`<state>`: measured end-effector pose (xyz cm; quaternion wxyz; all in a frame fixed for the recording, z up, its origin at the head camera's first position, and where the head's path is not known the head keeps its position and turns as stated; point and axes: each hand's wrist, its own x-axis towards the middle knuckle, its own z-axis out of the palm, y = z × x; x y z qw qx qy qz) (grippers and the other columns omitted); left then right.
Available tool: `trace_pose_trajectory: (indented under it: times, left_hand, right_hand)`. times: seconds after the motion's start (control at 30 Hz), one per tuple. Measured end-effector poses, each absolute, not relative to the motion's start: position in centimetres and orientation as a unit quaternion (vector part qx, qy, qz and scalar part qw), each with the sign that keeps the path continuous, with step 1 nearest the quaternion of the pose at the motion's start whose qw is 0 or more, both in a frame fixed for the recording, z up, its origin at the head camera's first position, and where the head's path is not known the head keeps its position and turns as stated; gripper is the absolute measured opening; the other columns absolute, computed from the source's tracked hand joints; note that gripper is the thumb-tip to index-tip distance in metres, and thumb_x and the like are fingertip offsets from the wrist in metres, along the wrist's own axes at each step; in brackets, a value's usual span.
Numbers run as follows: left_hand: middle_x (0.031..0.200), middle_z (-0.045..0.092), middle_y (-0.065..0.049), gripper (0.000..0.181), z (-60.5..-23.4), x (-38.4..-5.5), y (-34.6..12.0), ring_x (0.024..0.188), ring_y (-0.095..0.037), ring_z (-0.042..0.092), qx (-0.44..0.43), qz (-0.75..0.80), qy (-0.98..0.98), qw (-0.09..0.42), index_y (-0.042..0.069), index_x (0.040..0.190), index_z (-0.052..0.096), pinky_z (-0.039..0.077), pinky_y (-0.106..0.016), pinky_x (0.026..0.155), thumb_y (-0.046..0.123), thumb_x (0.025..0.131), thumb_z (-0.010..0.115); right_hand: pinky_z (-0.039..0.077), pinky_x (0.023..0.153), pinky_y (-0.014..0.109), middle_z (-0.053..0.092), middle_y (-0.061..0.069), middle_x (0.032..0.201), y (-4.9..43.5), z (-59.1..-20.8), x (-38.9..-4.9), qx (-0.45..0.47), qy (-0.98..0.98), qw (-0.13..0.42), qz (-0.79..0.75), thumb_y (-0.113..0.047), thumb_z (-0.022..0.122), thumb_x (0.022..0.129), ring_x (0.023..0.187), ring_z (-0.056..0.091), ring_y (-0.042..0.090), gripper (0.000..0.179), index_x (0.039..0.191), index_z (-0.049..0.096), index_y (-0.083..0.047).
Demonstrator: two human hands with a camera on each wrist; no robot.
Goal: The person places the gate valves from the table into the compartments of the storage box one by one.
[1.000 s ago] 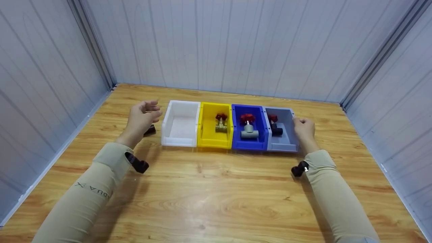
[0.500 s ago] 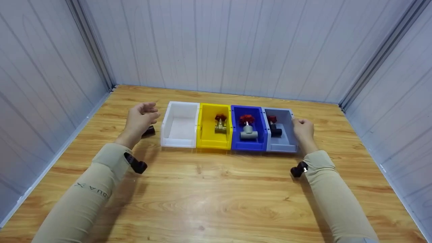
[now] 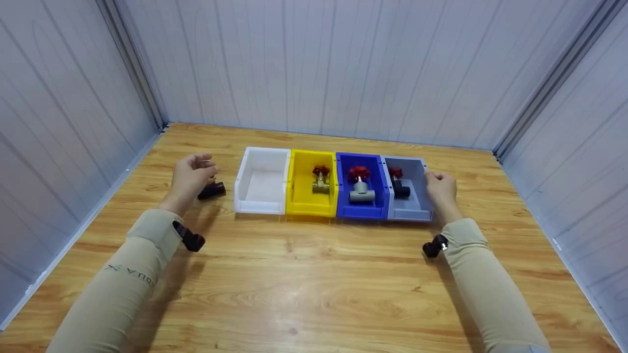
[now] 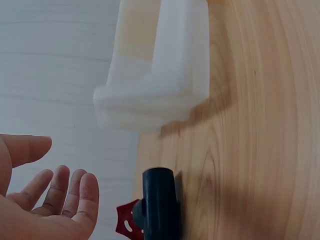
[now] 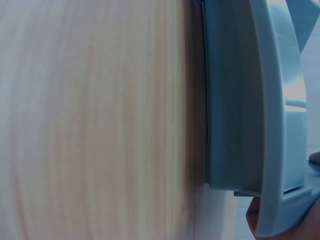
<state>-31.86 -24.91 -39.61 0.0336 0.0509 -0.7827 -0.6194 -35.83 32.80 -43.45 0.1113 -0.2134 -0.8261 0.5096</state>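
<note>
My left hand (image 3: 192,177) hovers with loosely bent fingers and nothing in its grasp, left of the white bin (image 3: 262,208). Below it on the table lies a black plastic valve (image 3: 213,190), partly covered by the hand in the head view. The left wrist view shows the valve's black pipe body (image 4: 160,205) and its red handwheel (image 4: 127,220). At the right end of the row, my right hand (image 3: 442,190) grips the side wall of the grey bin (image 3: 411,214). Inside that bin lies another black valve (image 3: 401,190) with a red handwheel.
Between the white and grey bins stand a yellow bin (image 3: 311,210) holding a brass valve (image 3: 321,184) and a blue bin (image 3: 362,212) holding a grey valve (image 3: 361,193). White panel walls (image 3: 314,68) enclose the wooden table (image 3: 294,284) at the back and sides.
My left hand has moved left and slightly down, away from the white bin, so more of the black valve beneath it shows. The right hand keeps its grip on the grey bin.
</note>
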Motion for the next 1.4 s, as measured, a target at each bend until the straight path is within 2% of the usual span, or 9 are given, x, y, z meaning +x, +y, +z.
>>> trace_pose_trajectory:
  times: [0.17, 0.5, 0.87, 0.97, 1.03, 1.13, 1.23, 1.33, 1.4]
  left_hand:
    - [0.148, 0.055, -0.016, 0.057, -40.4, -32.2, -26.2, 0.11, -0.008, 0.061, 0.058, -0.603, -0.795, 0.022, -0.003, 0.161, 0.044, 0.056, -0.014, 0.091, 0.019, 0.11, 0.059]
    - [0.157, 0.051, -0.024, 0.06, -41.0, -32.1, -27.1, 0.134, -0.03, 0.057, 0.08, -0.583, -0.809, 0.02, -0.006, 0.159, 0.045, 0.052, -0.04, 0.116, 0.024, 0.109, 0.063]
    - [0.168, 0.04, -0.028, 0.075, -41.1, -32.1, -27.5, 0.153, -0.043, 0.043, 0.126, -0.555, -0.821, -0.038, -0.006, 0.164, 0.037, 0.042, -0.057, 0.125, 0.032, 0.107, 0.066]
    - [0.153, 0.054, -0.025, 0.066, -41.2, -32.2, -27.3, 0.137, -0.038, 0.054, 0.136, -0.542, -0.828, -0.048, -0.005, 0.153, 0.051, 0.049, -0.05, 0.116, 0.036, 0.105, 0.069]
    - [0.126, 0.064, -0.017, 0.046, -41.4, -32.4, -27.1, 0.112, -0.03, 0.059, 0.14, -0.535, -0.831, -0.051, -0.002, 0.127, 0.063, 0.052, -0.044, 0.099, 0.037, 0.104, 0.071]
    - [0.105, 0.058, -0.006, 0.029, -41.6, -32.8, -26.9, 0.092, -0.022, 0.051, 0.146, -0.53, -0.834, -0.053, 0.006, 0.103, 0.061, 0.045, -0.037, 0.085, 0.033, 0.103, 0.071]
    - [0.128, 0.064, -0.016, 0.033, -42.0, -33.1, -26.9, 0.107, -0.022, 0.057, 0.142, -0.522, -0.839, -0.063, -0.001, 0.121, 0.068, 0.05, -0.035, 0.095, 0.028, 0.105, 0.068]
    - [0.156, 0.052, -0.027, 0.058, -42.3, -33.4, -26.9, 0.127, -0.028, 0.055, 0.146, -0.516, -0.84, -0.079, -0.01, 0.149, 0.054, 0.05, -0.036, 0.103, 0.027, 0.106, 0.066]
    - [0.162, 0.046, -0.031, 0.069, -42.4, -33.4, -27.0, 0.132, -0.03, 0.052, 0.151, -0.507, -0.844, -0.091, -0.013, 0.156, 0.044, 0.05, -0.035, 0.101, 0.029, 0.107, 0.065]
  right_hand:
    - [0.044, 0.077, 0.026, 0.055, 0.003, 0.097, 32.8, -43.6, -35.8, -0.212, -0.825, 0.108, 0.512, -0.032, 0.055, 0.11, 0.093, 0.051, 0.018, 0.029, 0.091, 0.058, -0.011]
    - [0.043, 0.079, 0.025, 0.055, 0.004, 0.101, 32.7, -43.2, -35.9, -0.218, -0.824, 0.11, 0.511, -0.03, 0.056, 0.11, 0.097, 0.051, 0.018, 0.026, 0.094, 0.059, -0.01]
    - [0.043, 0.081, 0.025, 0.058, 0.006, 0.105, 32.9, -43.3, -36.1, -0.217, -0.824, 0.115, 0.511, -0.03, 0.056, 0.11, 0.099, 0.053, 0.019, 0.025, 0.095, 0.06, -0.01]
    - [0.043, 0.08, 0.025, 0.058, 0.006, 0.103, 33.0, -43.3, -36.1, -0.214, -0.824, 0.122, 0.51, -0.029, 0.057, 0.109, 0.097, 0.053, 0.019, 0.025, 0.093, 0.059, -0.01]
    - [0.043, 0.08, 0.025, 0.058, 0.005, 0.101, 33.0, -43.3, -36.1, -0.211, -0.825, 0.124, 0.509, -0.029, 0.057, 0.109, 0.096, 0.053, 0.019, 0.026, 0.091, 0.06, -0.011]
    - [0.044, 0.079, 0.025, 0.058, 0.004, 0.099, 33.0, -43.4, -36.2, -0.207, -0.826, 0.126, 0.51, -0.029, 0.057, 0.11, 0.095, 0.053, 0.018, 0.027, 0.09, 0.06, -0.011]
    - [0.043, 0.078, 0.024, 0.058, 0.004, 0.098, 32.9, -43.5, -36.0, -0.208, -0.826, 0.127, 0.508, -0.03, 0.058, 0.109, 0.094, 0.053, 0.018, 0.027, 0.09, 0.059, -0.011]
    - [0.043, 0.077, 0.024, 0.056, 0.003, 0.096, 33.0, -43.5, -35.9, -0.206, -0.826, 0.128, 0.508, -0.03, 0.058, 0.11, 0.093, 0.052, 0.018, 0.028, 0.089, 0.058, -0.01]
    - [0.043, 0.077, 0.025, 0.055, 0.003, 0.095, 33.0, -43.6, -35.8, -0.204, -0.827, 0.128, 0.509, -0.031, 0.058, 0.11, 0.092, 0.051, 0.018, 0.029, 0.088, 0.058, -0.011]
